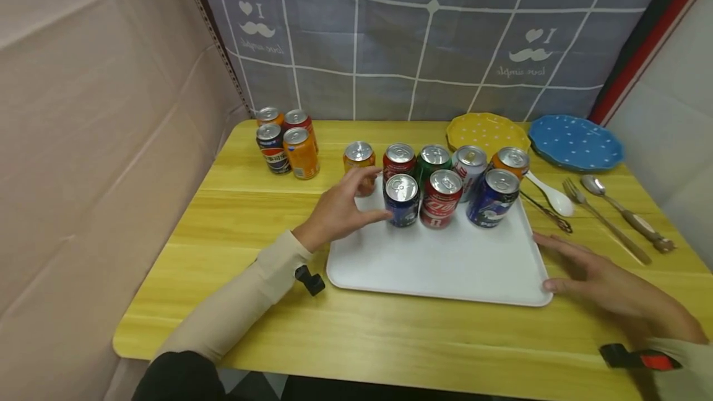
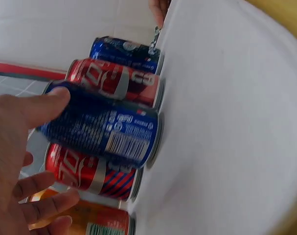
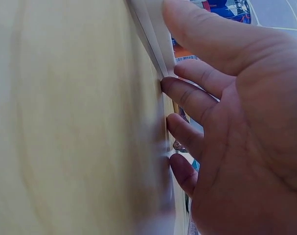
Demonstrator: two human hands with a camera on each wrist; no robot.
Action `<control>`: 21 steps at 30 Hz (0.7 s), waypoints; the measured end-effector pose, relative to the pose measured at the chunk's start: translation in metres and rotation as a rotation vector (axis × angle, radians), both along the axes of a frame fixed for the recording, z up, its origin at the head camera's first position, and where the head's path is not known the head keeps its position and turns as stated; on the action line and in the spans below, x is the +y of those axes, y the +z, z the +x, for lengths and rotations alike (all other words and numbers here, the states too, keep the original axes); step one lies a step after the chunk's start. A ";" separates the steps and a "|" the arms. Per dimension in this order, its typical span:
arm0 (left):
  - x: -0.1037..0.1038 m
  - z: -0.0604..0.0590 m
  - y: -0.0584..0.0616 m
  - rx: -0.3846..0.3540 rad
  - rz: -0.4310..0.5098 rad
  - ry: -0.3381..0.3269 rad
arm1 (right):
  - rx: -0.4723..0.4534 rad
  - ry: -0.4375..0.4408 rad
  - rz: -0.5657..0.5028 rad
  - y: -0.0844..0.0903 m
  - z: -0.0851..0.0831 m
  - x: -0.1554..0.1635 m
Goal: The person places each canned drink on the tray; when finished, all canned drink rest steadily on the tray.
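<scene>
Blue can point(image 1: 402, 209), silver-topped, upright on white tray point(image 1: 434, 265), left of centre; tray rectangular, flat on wooden table point(image 1: 262, 320).

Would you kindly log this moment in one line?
left hand: thumb at nearest blue can; right hand: at right edge of tray; several cans: on tray; four cans: back left of table

1. A yellow wooden table point(image 1: 223, 228) extends beneath both hands.
2. Between the left hand point(image 1: 345, 206) and right hand point(image 1: 604, 280) lies a white tray point(image 1: 440, 265), its edge at the right fingertips.
3. Beyond the left hand, farther left: four cans point(image 1: 301, 156), clustered.
4. Beyond the right hand: yellow plate point(image 1: 487, 132), blue plate point(image 1: 576, 141); nearer it, white spoon point(image 1: 557, 201), fork point(image 1: 604, 223), metal spoon point(image 1: 635, 221).
</scene>
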State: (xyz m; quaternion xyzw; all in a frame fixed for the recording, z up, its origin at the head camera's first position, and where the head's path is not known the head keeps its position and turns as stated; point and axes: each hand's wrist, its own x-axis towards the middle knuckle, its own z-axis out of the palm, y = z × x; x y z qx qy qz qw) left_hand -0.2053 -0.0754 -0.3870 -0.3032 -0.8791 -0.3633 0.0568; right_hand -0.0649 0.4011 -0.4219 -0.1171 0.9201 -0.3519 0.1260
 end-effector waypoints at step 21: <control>-0.109 -0.058 0.009 0.284 0.130 0.519 | -0.008 -0.001 -0.044 -0.004 0.001 0.002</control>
